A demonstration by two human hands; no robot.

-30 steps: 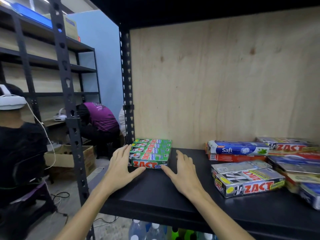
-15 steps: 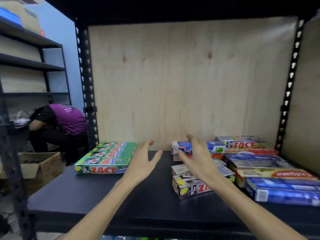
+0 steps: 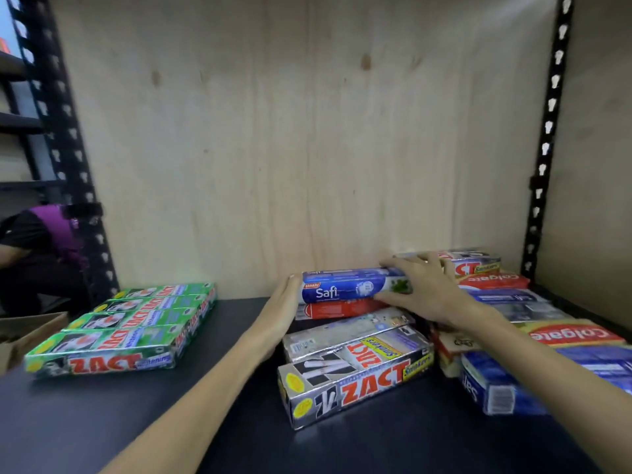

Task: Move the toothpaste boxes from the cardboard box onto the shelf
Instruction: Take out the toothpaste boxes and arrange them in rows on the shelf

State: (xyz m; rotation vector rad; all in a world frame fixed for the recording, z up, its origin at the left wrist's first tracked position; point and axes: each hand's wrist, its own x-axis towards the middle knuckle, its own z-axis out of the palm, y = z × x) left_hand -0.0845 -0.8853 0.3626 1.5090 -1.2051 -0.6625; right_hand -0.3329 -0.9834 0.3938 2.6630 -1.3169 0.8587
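Note:
A blue Safi toothpaste box (image 3: 345,289) lies on top of a red box (image 3: 337,310) at the back middle of the black shelf (image 3: 212,412). My left hand (image 3: 282,304) presses flat against the left ends of these two boxes. My right hand (image 3: 424,289) wraps over the Safi box's right end, thumb in front. Several green Zact boxes (image 3: 126,331) lie side by side at the left. Two silver Zact boxes (image 3: 355,371) lie in front of the Safi stack. Colgate boxes (image 3: 574,335) and blue boxes (image 3: 533,381) are piled at the right.
A plywood panel (image 3: 307,131) closes the shelf's back, with black perforated uprights (image 3: 65,138) at both sides. At the far left a person in a purple top (image 3: 44,234) crouches beyond the rack, and a cardboard box's corner (image 3: 24,333) shows low left.
My hands left the green Zact boxes, moved right across the shelf, and now clasp the blue Safi box from both ends. The view swung right and closer.

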